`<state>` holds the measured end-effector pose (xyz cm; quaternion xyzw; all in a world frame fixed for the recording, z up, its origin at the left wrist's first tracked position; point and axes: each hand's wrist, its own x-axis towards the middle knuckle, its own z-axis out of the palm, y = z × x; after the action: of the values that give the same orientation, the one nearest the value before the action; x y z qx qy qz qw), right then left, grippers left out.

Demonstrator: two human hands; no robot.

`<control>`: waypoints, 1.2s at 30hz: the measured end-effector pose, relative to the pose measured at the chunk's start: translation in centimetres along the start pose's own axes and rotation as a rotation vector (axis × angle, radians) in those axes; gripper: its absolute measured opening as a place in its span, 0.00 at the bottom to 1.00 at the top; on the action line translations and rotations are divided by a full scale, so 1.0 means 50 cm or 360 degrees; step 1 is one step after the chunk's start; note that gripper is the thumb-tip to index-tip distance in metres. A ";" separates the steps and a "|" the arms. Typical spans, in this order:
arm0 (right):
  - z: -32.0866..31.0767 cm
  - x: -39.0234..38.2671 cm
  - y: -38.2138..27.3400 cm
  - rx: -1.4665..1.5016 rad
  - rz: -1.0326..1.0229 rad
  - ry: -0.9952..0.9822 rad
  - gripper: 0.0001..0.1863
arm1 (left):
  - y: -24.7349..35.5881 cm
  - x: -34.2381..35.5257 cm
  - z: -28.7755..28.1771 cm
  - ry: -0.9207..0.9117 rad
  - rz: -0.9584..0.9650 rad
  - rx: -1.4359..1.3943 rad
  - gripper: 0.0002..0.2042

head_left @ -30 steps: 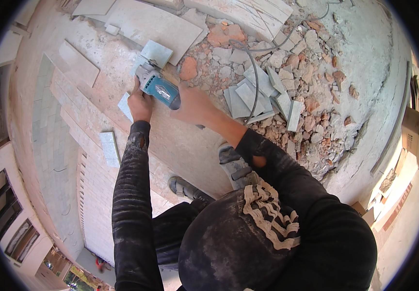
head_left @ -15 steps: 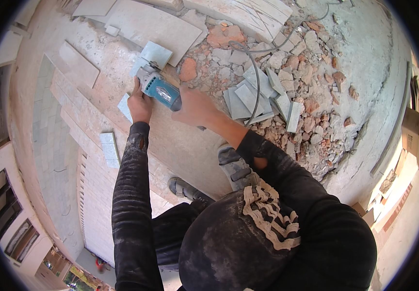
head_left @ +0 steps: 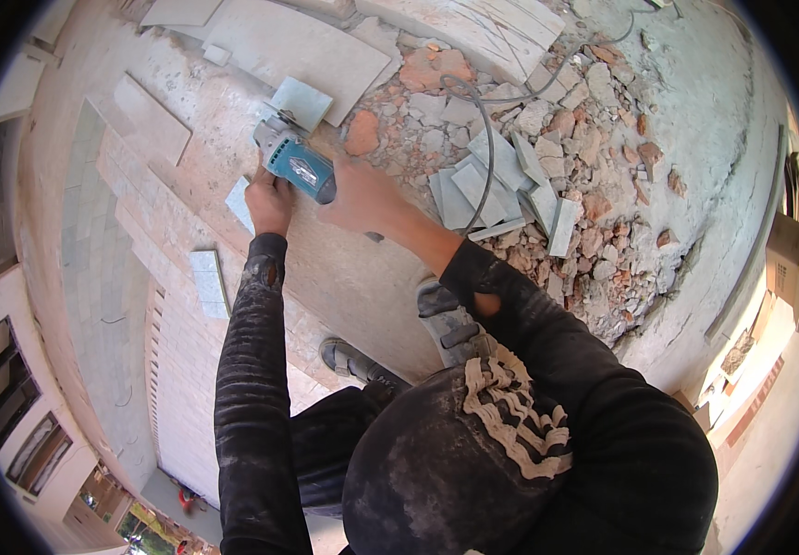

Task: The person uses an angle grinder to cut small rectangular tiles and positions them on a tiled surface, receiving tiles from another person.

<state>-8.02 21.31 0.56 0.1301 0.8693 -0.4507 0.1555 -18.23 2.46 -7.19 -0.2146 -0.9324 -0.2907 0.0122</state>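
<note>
A blue angle grinder [head_left: 301,170] with a grey head is held out in front of me. My right hand [head_left: 367,196] wraps around its rear body. My left hand [head_left: 270,203] is closed at the side of the grinder, near its head; the exact part it grips is hidden. The guard and disc lie over the edge of a pale grey-blue tile [head_left: 305,102] on the ground. A second tile piece [head_left: 238,203] shows partly beside my left hand. Another small tile [head_left: 207,282] lies nearer, to the left of my left forearm.
Stacked tile offcuts [head_left: 487,185] rest against a heap of broken rubble [head_left: 594,199] on the right. A grey power cord [head_left: 486,125] loops over them. Large slabs [head_left: 298,55] lie at the far side, and a narrow slab [head_left: 152,118] at the left. My shoes [head_left: 446,319] are close by.
The grinder and both hands have shifted very slightly, with the grinder's rear end moving a little left. My grip on it looks the same.
</note>
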 end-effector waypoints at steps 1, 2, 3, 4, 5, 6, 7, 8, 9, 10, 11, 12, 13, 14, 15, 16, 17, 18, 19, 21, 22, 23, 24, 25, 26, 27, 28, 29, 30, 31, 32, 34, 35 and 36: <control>0.003 0.003 0.001 -0.0001 -0.0011 0.0015 0.29 | 0.003 0.000 0.000 -0.0015 -0.0029 0.0000 0.12; 0.007 0.008 0.003 -0.0003 -0.0021 0.0031 0.29 | 0.006 -0.001 -0.001 -0.0029 -0.0057 0.0000 0.11; 0.008 0.011 0.000 -0.0003 -0.0036 0.0044 0.29 | 0.006 -0.002 -0.003 -0.0041 -0.0088 0.0003 0.10; 0.009 0.015 -0.002 0.0003 -0.0039 0.0022 0.29 | 0.005 -0.002 -0.004 -0.0030 -0.0072 0.0004 0.10; 0.009 0.020 -0.003 0.0008 -0.0042 0.0000 0.29 | 0.004 -0.002 -0.005 -0.0018 -0.0055 0.0006 0.09; 0.007 0.024 -0.004 0.0012 -0.0041 -0.0019 0.30 | 0.003 -0.002 -0.003 -0.0009 -0.0036 0.0004 0.09; 0.007 0.027 -0.005 0.0026 -0.0031 -0.0011 0.30 | 0.001 -0.001 -0.002 -0.0014 -0.0025 0.0023 0.09; 0.007 0.030 -0.007 0.0040 -0.0022 -0.0004 0.30 | -0.001 -0.001 -0.001 -0.0020 -0.0015 0.0042 0.09; 0.008 0.033 -0.008 0.0056 -0.0014 0.0004 0.30 | -0.002 0.000 -0.001 -0.0025 -0.0004 0.0063 0.09; 0.008 0.038 -0.009 0.0050 -0.0024 0.0005 0.29 | -0.002 0.000 -0.001 -0.0023 -0.0001 0.0049 0.08; 0.009 0.043 -0.011 0.0044 -0.0035 0.0006 0.29 | -0.002 0.000 0.000 -0.0021 0.0001 0.0036 0.08; 0.008 0.047 -0.015 0.0040 -0.0046 0.0005 0.28 | -0.001 0.000 -0.001 -0.0020 0.0002 0.0023 0.07; 0.008 0.050 -0.018 0.0035 -0.0066 0.0021 0.28 | 0.000 -0.001 -0.002 -0.0009 0.0003 0.0013 0.07; 0.008 0.054 -0.021 0.0030 -0.0086 0.0036 0.27 | 0.001 -0.001 -0.002 0.0001 0.0005 0.0003 0.07; 0.008 0.058 -0.022 0.0023 -0.0102 0.0055 0.27 | 0.007 0.000 -0.002 0.0010 0.0010 -0.0011 0.07; 0.009 0.065 -0.022 0.0024 -0.0109 0.0048 0.27 | 0.013 0.000 -0.002 0.0003 0.0008 -0.0023 0.07; 0.009 0.073 -0.023 0.0025 -0.0116 0.0042 0.28 | 0.018 0.000 -0.002 -0.0003 0.0007 -0.0036 0.08; 0.009 0.079 -0.026 0.0027 -0.0126 0.0035 0.28 | 0.020 0.000 -0.004 -0.0008 0.0005 -0.0046 0.08; 0.011 0.083 -0.028 0.0042 -0.0091 0.0031 0.28 | 0.016 0.000 -0.003 -0.0011 0.0002 -0.0059 0.08; 0.013 0.089 -0.036 0.0071 -0.0023 0.0020 0.29 | 0.006 -0.001 -0.001 -0.0015 -0.0007 -0.0081 0.10; 0.011 0.093 -0.042 0.0052 -0.0039 0.0000 0.29 | 0.000 -0.002 -0.001 -0.0025 -0.0027 -0.0063 0.10; 0.009 0.098 -0.047 0.0033 -0.0056 -0.0020 0.29 | -0.006 -0.004 -0.002 -0.0036 -0.0049 -0.0045 0.11; 0.008 0.103 -0.047 0.0010 -0.0066 -0.0035 0.29 | -0.006 -0.003 0.000 -0.0049 -0.0066 -0.0035 0.11; 0.010 0.110 -0.046 0.0015 -0.0068 -0.0026 0.29 | -0.007 -0.002 0.000 -0.0057 -0.0038 -0.0021 0.12; 0.011 0.115 -0.047 0.0020 -0.0070 -0.0018 0.29 | -0.008 -0.002 0.001 -0.0065 -0.0010 -0.0006 0.12; 0.013 0.121 -0.048 0.0026 -0.0074 -0.0012 0.30 | -0.006 -0.001 -0.001 -0.0074 0.0017 0.0011 0.13; 0.013 0.127 -0.049 0.0028 -0.0067 -0.0025 0.31 | -0.004 -0.001 -0.001 -0.0070 0.0010 0.0005 0.13; 0.014 0.133 -0.049 0.0029 -0.0061 -0.0038 0.31 | -0.002 0.000 0.000 -0.0067 0.0004 -0.0002 0.13; 0.016 0.138 -0.050 0.0031 -0.0056 -0.0052 0.32 | -0.001 -0.001 0.000 -0.0062 -0.0004 -0.0006 0.14; 0.019 0.144 -0.051 0.0037 -0.0058 -0.0037 0.33 | 0.000 -0.001 0.000 -0.0056 -0.0004 -0.0014 0.14; 0.022 0.148 -0.051 0.0043 -0.0060 -0.0021 0.33 | 0.001 -0.001 0.001 -0.0049 -0.0003 -0.0022 0.14; 0.023 0.151 -0.054 0.0040 -0.0058 -0.0012 0.33 | 0.006 -0.001 0.000 -0.0044 -0.0008 -0.0021 0.15; 0.022 0.153 -0.054 0.0031 -0.0053 -0.0016 0.34 | 0.008 -0.001 -0.001 -0.0045 -0.0013 -0.0014 0.15; 0.022 0.153 -0.055 0.0023 -0.0050 -0.0021 0.34 | 0.007 -0.002 -0.002 -0.0045 -0.0018 -0.0004 0.15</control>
<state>-15.90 19.49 -0.97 0.1145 0.8669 -0.4603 0.1530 -18.01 2.65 -6.92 -0.2136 -0.9332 -0.2889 -0.0030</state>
